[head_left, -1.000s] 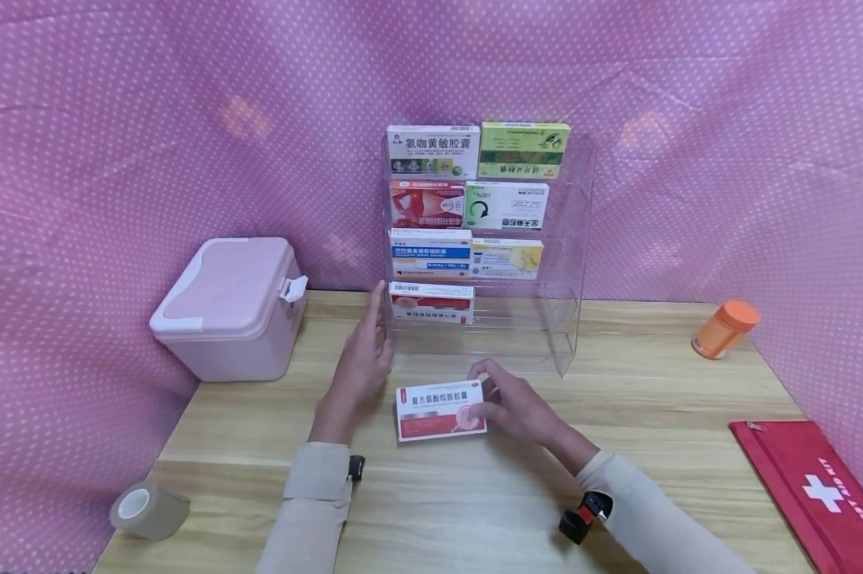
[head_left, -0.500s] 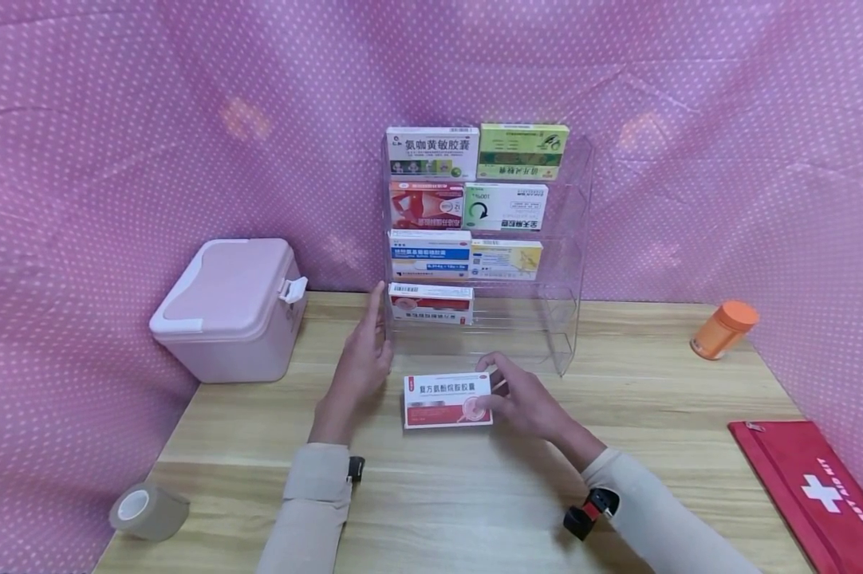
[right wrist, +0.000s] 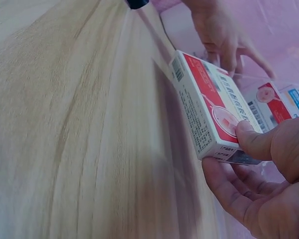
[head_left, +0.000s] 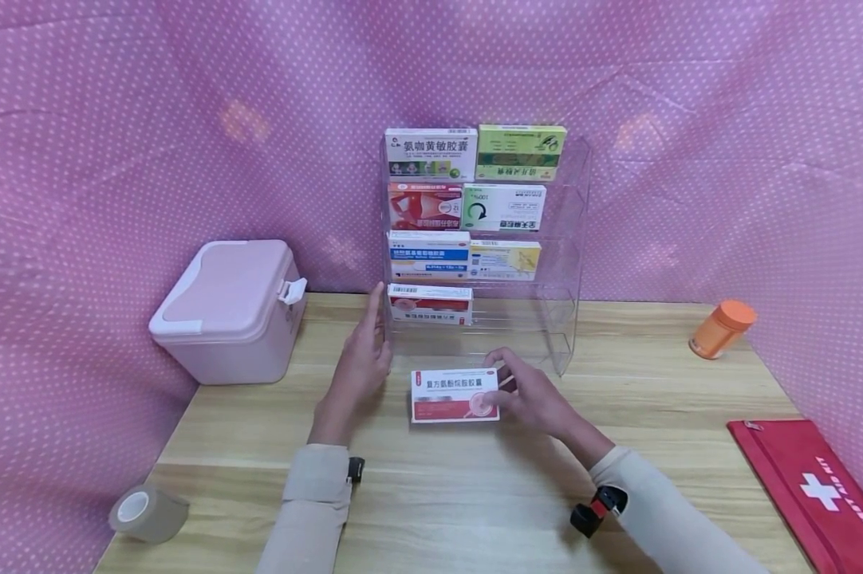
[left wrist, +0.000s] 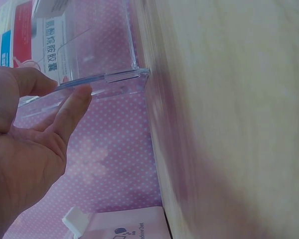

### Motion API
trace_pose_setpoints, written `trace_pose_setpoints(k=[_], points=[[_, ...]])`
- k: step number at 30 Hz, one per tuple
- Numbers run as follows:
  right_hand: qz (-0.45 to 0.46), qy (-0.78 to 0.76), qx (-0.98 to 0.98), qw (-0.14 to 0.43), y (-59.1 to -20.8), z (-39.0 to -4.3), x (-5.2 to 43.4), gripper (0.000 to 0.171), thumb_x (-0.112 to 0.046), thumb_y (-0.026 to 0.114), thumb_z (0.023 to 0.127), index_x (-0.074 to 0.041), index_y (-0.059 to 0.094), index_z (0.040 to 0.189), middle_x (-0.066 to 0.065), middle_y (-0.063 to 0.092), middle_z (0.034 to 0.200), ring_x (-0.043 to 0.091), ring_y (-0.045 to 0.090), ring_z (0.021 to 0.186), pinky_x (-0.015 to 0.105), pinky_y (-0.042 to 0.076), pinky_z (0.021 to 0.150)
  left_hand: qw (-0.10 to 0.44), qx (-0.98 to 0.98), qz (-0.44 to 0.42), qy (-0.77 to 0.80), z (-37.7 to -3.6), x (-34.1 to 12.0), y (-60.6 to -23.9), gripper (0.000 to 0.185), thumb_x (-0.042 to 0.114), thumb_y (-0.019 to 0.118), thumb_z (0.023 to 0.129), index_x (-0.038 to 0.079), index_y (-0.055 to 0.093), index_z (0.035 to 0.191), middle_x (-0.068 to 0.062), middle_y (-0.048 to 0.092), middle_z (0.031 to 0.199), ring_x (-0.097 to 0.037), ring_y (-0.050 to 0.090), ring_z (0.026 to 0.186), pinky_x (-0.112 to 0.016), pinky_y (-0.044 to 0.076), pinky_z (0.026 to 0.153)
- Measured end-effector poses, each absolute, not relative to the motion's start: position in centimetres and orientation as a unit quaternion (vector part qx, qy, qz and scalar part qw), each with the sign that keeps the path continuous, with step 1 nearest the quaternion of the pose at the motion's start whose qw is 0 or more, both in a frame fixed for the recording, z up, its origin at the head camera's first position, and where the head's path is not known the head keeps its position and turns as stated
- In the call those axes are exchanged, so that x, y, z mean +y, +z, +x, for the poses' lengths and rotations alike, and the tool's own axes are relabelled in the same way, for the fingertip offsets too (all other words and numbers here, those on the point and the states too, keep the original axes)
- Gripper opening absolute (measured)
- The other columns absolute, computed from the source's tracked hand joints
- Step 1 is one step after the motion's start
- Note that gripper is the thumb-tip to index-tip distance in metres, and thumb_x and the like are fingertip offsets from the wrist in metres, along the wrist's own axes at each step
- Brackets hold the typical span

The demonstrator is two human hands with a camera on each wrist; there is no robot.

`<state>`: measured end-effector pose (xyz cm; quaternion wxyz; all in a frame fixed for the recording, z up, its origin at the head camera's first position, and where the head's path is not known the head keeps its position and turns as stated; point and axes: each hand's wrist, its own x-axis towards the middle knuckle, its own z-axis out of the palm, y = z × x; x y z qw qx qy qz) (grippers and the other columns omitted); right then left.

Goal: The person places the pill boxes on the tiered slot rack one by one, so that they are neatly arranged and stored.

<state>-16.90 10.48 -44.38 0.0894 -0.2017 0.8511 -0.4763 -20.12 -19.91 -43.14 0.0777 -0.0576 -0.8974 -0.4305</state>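
In the head view my right hand (head_left: 535,402) pinches the right end of a white and red medicine box (head_left: 446,396), thumb on its front face and fingers behind. The right wrist view shows this medicine box (right wrist: 214,102) raised off the table, printed side facing the rack. My left hand (head_left: 360,363) is at the left side of a clear tiered display rack (head_left: 518,343). In the left wrist view its thumb and fingers pinch the edge of the rack's side panel (left wrist: 97,79). A similar red and white box (head_left: 431,305) lies at the left of the bottom tier.
Pairs of medicine boxes, such as a green box (head_left: 521,153), fill the upper three tiers. A pink medicine chest (head_left: 223,311) stands left, a tape roll (head_left: 149,514) nearer. An orange bottle (head_left: 722,329) and a red first aid pouch (head_left: 808,478) lie right on the wooden table (head_left: 431,510).
My right hand has moved the medicine box a little right and away from me, toward the rack, and levelled it. The left hand has stayed at the rack's side.
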Motion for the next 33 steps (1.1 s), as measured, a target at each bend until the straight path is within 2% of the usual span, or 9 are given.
trace_pose_setpoints(k=[7, 13, 22, 27, 33], points=[[-0.210, -0.466, 0.857, 0.068, -43.9, -17.2, 11.6, 0.037, -0.010, 0.079, 0.096, -0.012, 0.055, 0.124, 0.017, 0.076, 0.110, 0.024, 0.071, 0.096, 0.032, 0.061, 0.084, 0.081, -0.897, -0.061, -0.430, -20.1, -20.0, -43.1, 0.115, -0.008, 0.056, 0.101, 0.063, -0.007, 0.164, -0.010, 0.030, 0.178, -0.037, 0.045, 0.157, -0.052, 0.044, 0.129], [-0.214, -0.462, 0.859, 0.053, -42.8, -17.7, 13.0, 0.036, -0.007, 0.078, 0.097, -0.010, 0.055, 0.124, 0.020, 0.076, 0.111, 0.029, 0.072, 0.098, 0.040, 0.064, 0.088, 0.080, -0.896, -0.059, -0.433, -20.0, -19.9, -43.1, 0.115, -0.009, 0.056, 0.101, 0.063, -0.007, 0.164, -0.009, 0.029, 0.179, -0.037, 0.044, 0.157, -0.052, 0.044, 0.129], [-0.187, -0.481, 0.855, 0.049, -39.9, -18.5, 15.2, 0.038, -0.003, 0.072, 0.100, -0.005, 0.050, 0.131, 0.028, 0.068, 0.115, 0.037, 0.072, 0.102, 0.040, 0.072, 0.076, 0.074, -0.899, -0.049, -0.429, -20.2, -19.8, -43.2, 0.115, -0.007, 0.057, 0.102, 0.066, -0.009, 0.162, -0.006, 0.027, 0.180, -0.034, 0.046, 0.157, -0.050, 0.045, 0.128], [-0.181, -0.448, 0.875, 0.017, -38.3, -19.0, 16.2, 0.039, -0.003, 0.072, 0.100, -0.005, 0.049, 0.131, 0.029, 0.070, 0.120, 0.040, 0.073, 0.105, 0.045, 0.071, 0.079, 0.073, -0.899, -0.052, -0.429, -20.2, -19.9, -43.2, 0.113, -0.006, 0.056, 0.103, 0.065, -0.009, 0.162, -0.005, 0.025, 0.180, -0.034, 0.044, 0.158, -0.051, 0.044, 0.129], [-0.185, -0.416, 0.890, -0.035, -36.8, -20.1, 17.4, 0.042, -0.004, 0.076, 0.098, -0.003, 0.051, 0.132, 0.030, 0.072, 0.123, 0.042, 0.075, 0.103, 0.038, 0.070, 0.078, 0.075, -0.898, -0.052, -0.431, -20.1, -19.8, -43.1, 0.112, -0.006, 0.056, 0.104, 0.065, -0.008, 0.163, -0.007, 0.027, 0.180, -0.034, 0.044, 0.158, -0.051, 0.044, 0.129]])
